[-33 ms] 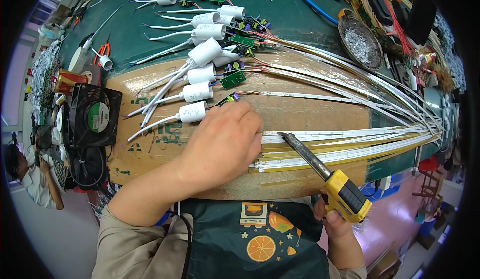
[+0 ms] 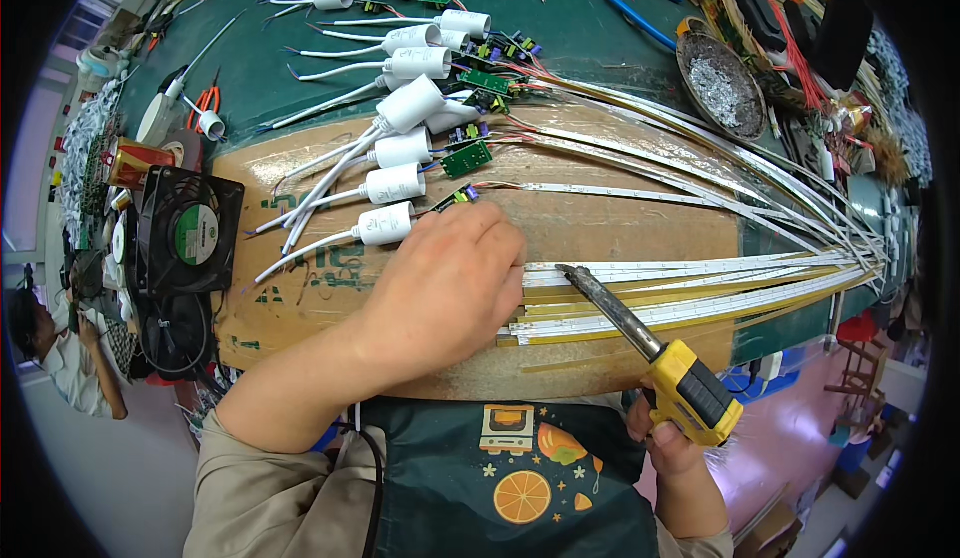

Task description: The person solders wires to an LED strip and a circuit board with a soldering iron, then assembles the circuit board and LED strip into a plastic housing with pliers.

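Note:
In my right hand (image 2: 672, 440) is a soldering iron (image 2: 692, 390) with a yellow and black handle. Its dark tip rests over the ends of several white LED strips (image 2: 650, 320) lying side by side. My left hand (image 2: 450, 278) is closed, back upward, at the left ends of these strips. Its fingertips are hidden, so what they pinch does not show. Just above it lies a small circuit board (image 2: 455, 198) with a wired strip running right. A white lamp socket (image 2: 385, 224) with a white cable sits next to my left knuckles.
Several sockets with green boards (image 2: 466, 161) lie toward the back. A black fan (image 2: 190, 233) stands at the left of the cardboard (image 2: 290, 343). Blue-handled pliers (image 2: 640, 18) and a dish of metal bits (image 2: 722, 83) are far right. Another person (image 2: 80, 358) is at far left.

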### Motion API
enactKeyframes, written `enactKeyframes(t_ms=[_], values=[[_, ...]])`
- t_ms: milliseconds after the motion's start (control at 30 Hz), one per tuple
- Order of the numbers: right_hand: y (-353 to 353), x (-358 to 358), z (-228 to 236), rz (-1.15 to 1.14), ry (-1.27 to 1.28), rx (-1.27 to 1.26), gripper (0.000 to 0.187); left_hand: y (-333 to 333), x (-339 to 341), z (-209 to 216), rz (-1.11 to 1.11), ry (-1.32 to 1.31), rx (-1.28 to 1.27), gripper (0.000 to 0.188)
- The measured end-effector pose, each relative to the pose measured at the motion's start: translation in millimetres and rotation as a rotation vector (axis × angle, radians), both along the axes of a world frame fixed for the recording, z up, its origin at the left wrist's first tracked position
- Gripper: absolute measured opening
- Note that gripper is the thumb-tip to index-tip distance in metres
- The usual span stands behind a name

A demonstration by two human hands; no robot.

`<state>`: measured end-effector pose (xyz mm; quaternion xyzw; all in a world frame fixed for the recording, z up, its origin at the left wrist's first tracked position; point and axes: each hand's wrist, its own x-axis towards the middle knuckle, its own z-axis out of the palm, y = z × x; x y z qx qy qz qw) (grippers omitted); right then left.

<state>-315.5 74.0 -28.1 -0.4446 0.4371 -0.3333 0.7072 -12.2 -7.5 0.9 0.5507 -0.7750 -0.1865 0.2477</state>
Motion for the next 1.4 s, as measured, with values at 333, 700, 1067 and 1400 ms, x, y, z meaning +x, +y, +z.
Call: enactKeyframes(t_ms=[333,700,1067,1400], values=[[-3,9,-2,0.051,-0.156,0.039,0.037,-4,2,-1,-0.006,0.013,0.016,0.01],[-3,7,-9,0.086,-0.117,0.058,0.039,-3,3,-1,-0.006,0.008,0.028,0.009],[-9,18,12,-0.107,-0.041,0.082,0.07,-4,3,-2,-0.003,-0.005,0.028,0.008],[-47,20,16,-0.304,-0.068,-0.223,0.065,-3,2,0,-0.007,-0.018,0.038,0.009]])
